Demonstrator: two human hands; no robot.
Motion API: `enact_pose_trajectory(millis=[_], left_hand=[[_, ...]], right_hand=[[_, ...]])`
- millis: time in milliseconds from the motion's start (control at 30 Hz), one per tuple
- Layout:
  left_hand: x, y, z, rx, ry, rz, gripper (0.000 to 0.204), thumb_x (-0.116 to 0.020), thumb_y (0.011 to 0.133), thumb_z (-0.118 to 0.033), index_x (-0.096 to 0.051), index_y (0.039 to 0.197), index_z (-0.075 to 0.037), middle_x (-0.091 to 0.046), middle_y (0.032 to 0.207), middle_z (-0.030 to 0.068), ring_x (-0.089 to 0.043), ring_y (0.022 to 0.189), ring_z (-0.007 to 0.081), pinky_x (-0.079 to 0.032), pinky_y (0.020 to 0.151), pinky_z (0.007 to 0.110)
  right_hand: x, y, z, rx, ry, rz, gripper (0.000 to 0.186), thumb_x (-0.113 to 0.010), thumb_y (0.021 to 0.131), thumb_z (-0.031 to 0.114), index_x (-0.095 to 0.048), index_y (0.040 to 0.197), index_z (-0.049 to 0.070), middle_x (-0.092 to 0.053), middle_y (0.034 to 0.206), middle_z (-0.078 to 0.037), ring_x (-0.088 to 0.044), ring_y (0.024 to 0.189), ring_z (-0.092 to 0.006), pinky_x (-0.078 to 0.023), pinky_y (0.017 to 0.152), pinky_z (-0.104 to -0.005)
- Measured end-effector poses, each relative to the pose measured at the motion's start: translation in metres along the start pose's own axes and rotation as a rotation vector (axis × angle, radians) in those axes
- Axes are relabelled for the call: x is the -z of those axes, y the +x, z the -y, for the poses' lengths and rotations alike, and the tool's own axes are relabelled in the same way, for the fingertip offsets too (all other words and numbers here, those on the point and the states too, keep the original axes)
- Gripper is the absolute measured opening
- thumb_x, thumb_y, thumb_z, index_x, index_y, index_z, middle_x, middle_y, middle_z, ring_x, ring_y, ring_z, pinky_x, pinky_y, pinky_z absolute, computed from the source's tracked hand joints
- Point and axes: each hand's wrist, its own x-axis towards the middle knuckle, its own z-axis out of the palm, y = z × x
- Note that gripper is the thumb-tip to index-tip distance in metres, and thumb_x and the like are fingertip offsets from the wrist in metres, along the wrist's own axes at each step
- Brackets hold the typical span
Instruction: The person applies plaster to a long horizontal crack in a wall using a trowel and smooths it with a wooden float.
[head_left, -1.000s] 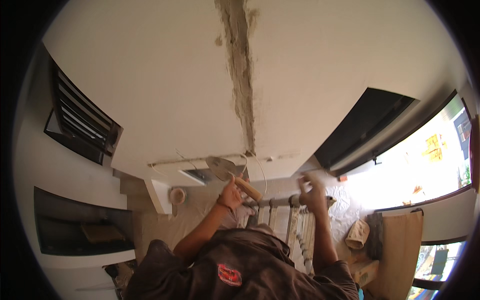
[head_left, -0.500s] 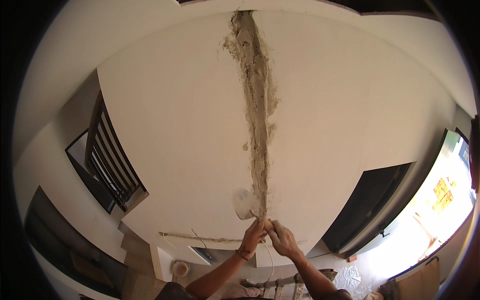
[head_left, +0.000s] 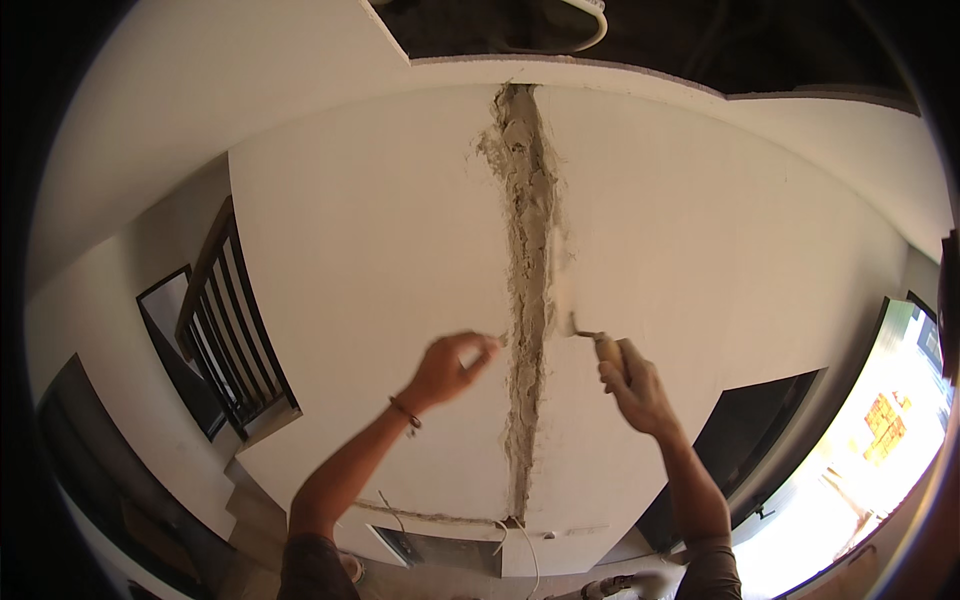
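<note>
A vertical channel of rough grey-brown filler [head_left: 530,235] runs down the white wall in front of me, with smears along both edges. To its right, my right hand [head_left: 637,390] grips the wooden handle of a trowel [head_left: 608,349]. The trowel's bent metal neck points toward the channel, and its pale blade is smeared by motion against the wall. Left of the channel, my left hand [head_left: 452,370] is raised with thumb and fingers pinched together at the channel's edge. Whatever small bit is between those fingertips is too blurred to name.
Overhead is a dark ceiling opening [head_left: 640,45] with a white cable or tube. A dark slatted railing [head_left: 240,330] stands left, a dark doorway [head_left: 760,430] right, near a bright opening. Low on the wall, a loose white cable [head_left: 530,555] hangs beside a narrow horizontal groove.
My hands were together low on the channel; they have risen and parted to either side. The trowel moved up and right with my right hand. The view has tilted upward.
</note>
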Motion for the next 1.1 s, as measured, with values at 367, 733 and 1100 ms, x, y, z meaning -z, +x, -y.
enact_pose_trajectory(millis=[367,733,1100], left_hand=[[0.085,0.157,0.093,-0.028,0.816,-0.562,0.068,-0.044,0.104,-0.046,-0.03,0.153,-0.002,-0.024,0.16,0.0223,-0.024,0.149,0.0382,-0.023,0.116,0.062],[0.056,0.201,0.102,0.029,0.814,-0.797,0.08,-0.036,0.102,-0.056,-0.019,0.158,-0.001,-0.012,0.165,0.0231,-0.012,0.153,0.0387,-0.008,0.118,0.068],[0.015,0.209,0.06,-0.798,0.653,-0.127,0.047,-0.047,0.103,-0.032,-0.048,0.146,-0.013,-0.036,0.158,0.0144,-0.032,0.147,0.0325,-0.023,0.121,0.054]], right_hand=[[0.051,0.021,0.019,-0.082,-0.199,-0.001,0.034,-0.06,0.096,0.034,-0.059,0.101,0.001,-0.064,0.076,-0.017,-0.063,0.071,-0.0291,-0.048,0.07,-0.0399],[0.056,0.009,-0.013,-0.056,-0.213,-0.003,0.029,-0.058,0.098,0.029,-0.055,0.098,0.0,-0.062,0.075,-0.021,-0.063,0.072,-0.037,-0.047,0.069,-0.0454],[0.053,0.073,0.051,0.058,-0.594,-0.134,0.036,-0.058,0.099,0.038,-0.054,0.087,0.004,-0.062,0.067,-0.015,-0.06,0.064,-0.0366,-0.048,0.064,-0.0455]])
